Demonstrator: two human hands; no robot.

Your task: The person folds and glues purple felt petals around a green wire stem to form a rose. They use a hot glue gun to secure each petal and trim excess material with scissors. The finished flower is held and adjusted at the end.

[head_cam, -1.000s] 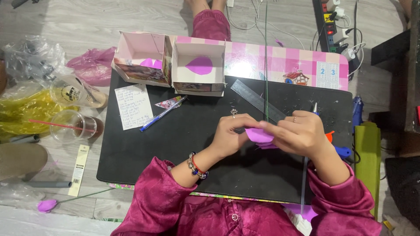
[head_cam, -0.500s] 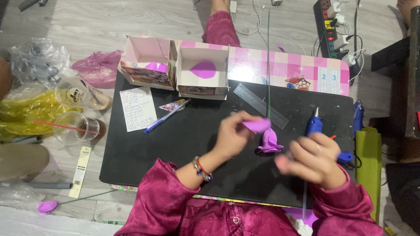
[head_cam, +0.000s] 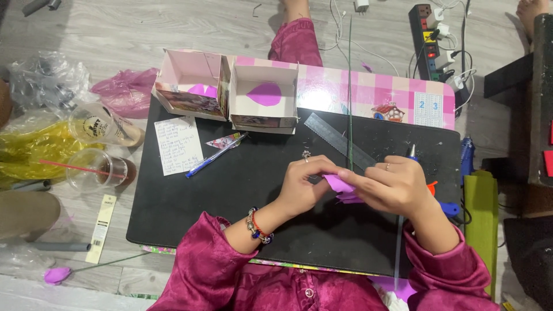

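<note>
Head view — ruler (head_cam: 339, 140), pen (head_cam: 216, 155) nr purple petal (head_cam: 340, 185)

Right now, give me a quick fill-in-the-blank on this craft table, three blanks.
1. Both hands, left hand and right hand, pinch a ____ paper petal.
2. The pen lies on the ____ mat.
3. The left wrist wears a beaded ____.

Missing words: purple; black; bracelet
</note>
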